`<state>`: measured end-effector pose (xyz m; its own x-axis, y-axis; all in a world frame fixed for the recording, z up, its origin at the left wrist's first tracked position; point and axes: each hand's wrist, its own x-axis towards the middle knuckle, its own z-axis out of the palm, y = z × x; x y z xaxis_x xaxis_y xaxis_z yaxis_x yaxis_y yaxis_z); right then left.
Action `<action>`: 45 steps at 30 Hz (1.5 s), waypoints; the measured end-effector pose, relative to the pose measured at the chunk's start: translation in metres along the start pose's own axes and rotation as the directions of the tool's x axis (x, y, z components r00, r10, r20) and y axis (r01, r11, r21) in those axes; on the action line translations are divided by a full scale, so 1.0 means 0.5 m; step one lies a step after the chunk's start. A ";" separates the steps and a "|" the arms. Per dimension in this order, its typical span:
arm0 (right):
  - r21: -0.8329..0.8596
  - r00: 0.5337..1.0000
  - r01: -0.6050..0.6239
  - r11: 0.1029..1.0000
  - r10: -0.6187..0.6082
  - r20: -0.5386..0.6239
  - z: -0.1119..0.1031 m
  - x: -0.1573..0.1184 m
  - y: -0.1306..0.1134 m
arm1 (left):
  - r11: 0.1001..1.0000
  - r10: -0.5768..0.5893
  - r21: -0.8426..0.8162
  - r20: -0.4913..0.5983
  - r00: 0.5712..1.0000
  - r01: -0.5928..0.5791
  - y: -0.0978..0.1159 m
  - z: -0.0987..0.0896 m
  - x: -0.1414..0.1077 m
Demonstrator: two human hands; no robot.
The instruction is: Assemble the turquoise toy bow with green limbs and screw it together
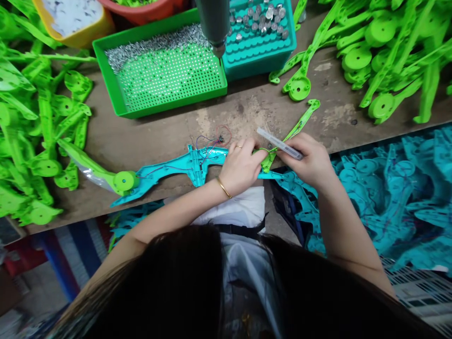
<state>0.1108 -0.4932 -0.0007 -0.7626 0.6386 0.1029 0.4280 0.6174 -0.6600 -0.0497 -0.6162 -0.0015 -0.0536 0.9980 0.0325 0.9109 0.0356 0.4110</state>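
A long blue plastic part (pixel 165 173) lies along the bench's front edge, with thin red and blue wires and a green round-ended piece (pixel 125 182) at its left end. My left hand (pixel 242 165) is closed on the blue part near its right side, fingertips beside a small green plastic piece (pixel 267 162). My right hand (pixel 308 157) grips a translucent flat tool (pixel 280 142), its tip pointing up and left over the green piece. A slim green arm (pixel 303 120) slants up behind the right hand. The right fingertips are partly hidden.
A green tray (pixel 169 80) of small screws and a teal container (pixel 259 42) of metal discs stand at the back. A dark tool (pixel 214 23) hangs above them. Green parts are piled left (pixel 45 141) and right (pixel 384 52); blue parts (pixel 395 188) fill the lower right.
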 end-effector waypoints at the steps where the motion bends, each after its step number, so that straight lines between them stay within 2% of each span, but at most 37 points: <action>1: -0.009 1.000 0.002 1.000 -0.002 -0.003 0.001 -0.001 0.000 | 1.000 0.000 0.003 0.001 1.000 0.000 -0.001 0.000 0.000; 9: -0.149 0.996 -0.015 0.989 0.002 -0.089 0.019 -0.014 -0.001 | 0.998 0.039 0.047 -0.018 0.999 -0.038 -0.005 0.004 -0.003; 14: -0.262 0.996 -0.001 0.965 -0.022 -0.087 0.028 -0.018 -0.002 | 0.995 0.082 0.068 -0.074 0.994 -0.077 -0.006 0.008 -0.008; 21: -0.248 0.996 -0.054 0.967 0.035 -0.084 0.037 -0.016 -0.014 | 0.990 0.106 0.095 -0.064 0.992 -0.100 -0.004 0.008 -0.012; 24: -0.068 0.990 -0.123 0.990 0.118 -0.081 0.017 -0.014 -0.018 | 0.983 0.141 0.126 -0.043 0.989 -0.135 -0.007 0.007 -0.012; 26: 0.208 0.962 -0.207 0.956 0.238 -0.136 -0.006 -0.015 -0.016 | 0.980 0.157 0.128 -0.026 0.987 -0.152 -0.011 0.006 -0.012; 28: 0.510 0.887 -0.219 0.832 0.387 -0.250 -0.032 -0.017 -0.010 | 0.977 0.174 0.126 -0.011 0.985 -0.171 -0.015 0.006 -0.013; 29: 0.606 0.840 -0.202 0.770 0.454 -0.297 -0.043 -0.019 -0.005 | 0.975 0.184 0.125 -0.004 0.983 -0.182 -0.016 0.006 -0.014; 30: 0.648 0.801 -0.188 0.738 0.497 -0.334 -0.053 -0.020 -0.001 | 0.974 0.192 0.125 0.001 0.981 -0.190 -0.017 0.005 -0.014; 32: 0.647 0.763 -0.204 0.735 0.534 -0.365 -0.065 -0.022 0.009 | 0.970 0.203 0.136 0.018 0.979 -0.204 -0.018 0.003 -0.016; 34: 0.668 0.768 -0.260 0.697 0.569 -0.294 -0.067 -0.022 0.015 | 0.964 0.212 0.158 0.041 0.976 -0.216 -0.019 0.001 -0.017; 37: 0.781 0.764 -0.369 0.504 0.643 -0.054 -0.054 -0.016 0.019 | 0.957 0.221 0.179 0.065 0.973 -0.229 -0.020 -0.001 -0.016; 39: 0.795 0.744 -0.443 0.414 0.665 0.069 -0.037 -0.010 0.022 | 0.956 0.221 0.185 0.063 0.973 -0.229 -0.020 -0.001 -0.015; 41: 0.799 0.735 -0.465 0.382 0.670 0.108 -0.020 -0.004 0.025 | 0.954 0.222 0.192 0.055 0.974 -0.228 -0.019 -0.001 -0.015; 45: 0.799 0.752 -0.456 0.391 0.650 0.112 0.001 -0.001 0.029 | 0.954 0.226 0.194 0.039 0.973 -0.229 -0.019 0.002 -0.016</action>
<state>0.1175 -0.4848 -0.0107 -0.3494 0.8301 -0.4346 0.1276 -0.4174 -0.8997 -0.0574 -0.6243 -0.0063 0.1697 0.9814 0.0893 0.9606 -0.1850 0.2075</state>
